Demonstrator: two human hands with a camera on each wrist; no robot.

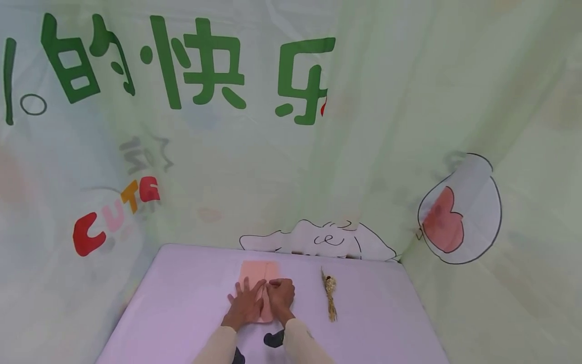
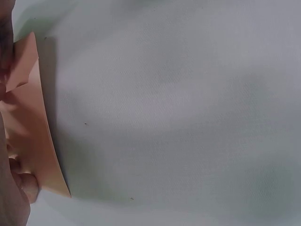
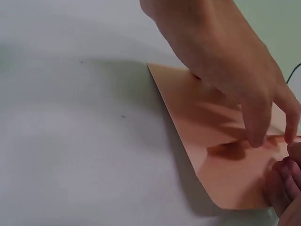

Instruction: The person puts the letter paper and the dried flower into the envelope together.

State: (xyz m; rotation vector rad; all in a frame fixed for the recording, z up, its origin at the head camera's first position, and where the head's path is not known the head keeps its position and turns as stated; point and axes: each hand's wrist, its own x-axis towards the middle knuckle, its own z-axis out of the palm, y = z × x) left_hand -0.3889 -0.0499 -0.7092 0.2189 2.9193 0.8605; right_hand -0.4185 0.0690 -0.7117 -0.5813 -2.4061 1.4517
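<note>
A folded pink paper (image 1: 259,268) lies on the table, its two flaps meeting along a lengthwise seam. My left hand (image 1: 245,306) is spread with straight fingers, resting on the paper's left half. To the right of the seam, my right hand (image 1: 280,293) has curled fingers and pinches the flap edge between thumb and fingertips. In the right wrist view the left hand (image 3: 221,52) reaches over the paper (image 3: 188,113) and the right hand (image 3: 284,183) is partly cut off. In the left wrist view the paper (image 2: 33,127) shows a slightly raised edge.
A small bundle of dried flowers (image 1: 330,293) lies to the right of the paper on the lilac tabletop (image 1: 373,313). A pale printed curtain (image 1: 273,167) stands around the table. A dark shape (image 1: 274,338) shows between the forearms.
</note>
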